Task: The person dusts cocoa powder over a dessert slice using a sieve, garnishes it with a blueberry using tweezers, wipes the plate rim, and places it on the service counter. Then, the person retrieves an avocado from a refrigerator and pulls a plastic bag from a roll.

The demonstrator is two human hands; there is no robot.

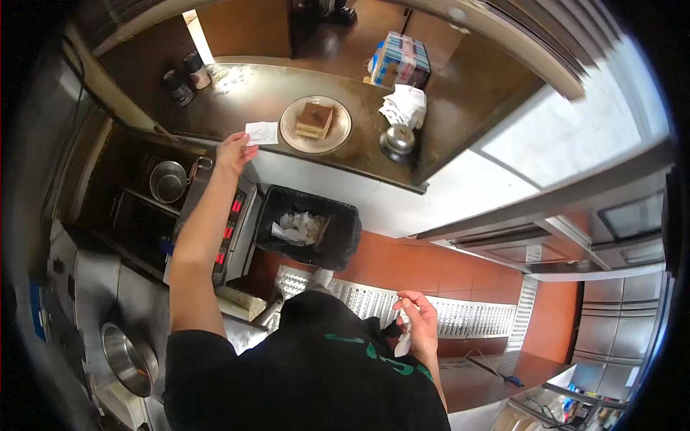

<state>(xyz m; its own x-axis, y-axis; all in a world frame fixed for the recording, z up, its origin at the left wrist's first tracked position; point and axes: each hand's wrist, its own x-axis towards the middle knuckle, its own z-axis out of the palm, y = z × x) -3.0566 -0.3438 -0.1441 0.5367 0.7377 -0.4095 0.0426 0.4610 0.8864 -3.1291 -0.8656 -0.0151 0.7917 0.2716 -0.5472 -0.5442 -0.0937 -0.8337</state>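
My left hand (pixel 236 152) reaches out to the counter's near edge and pinches a small printed paper slip (pixel 261 133). Just right of the slip, a plate (pixel 343 136) bears a square, layered slice of cake (pixel 315 119) with a brown top. Down by my body on the right, my right hand (pixel 422 322) is closed around a crumpled white piece (pixel 404 343), paper or cloth, I cannot tell which. Part of it is hidden by the fingers.
A bell (pixel 397 141) and a stack of white papers (pixel 405 105) sit at the counter's right end, two dark jars (pixel 177 87) at its left. Below stands a black-lined trash bin (pixel 345 237) with crumpled paper. A pot (pixel 169 182) and metal bowl (pixel 129 359) are left.
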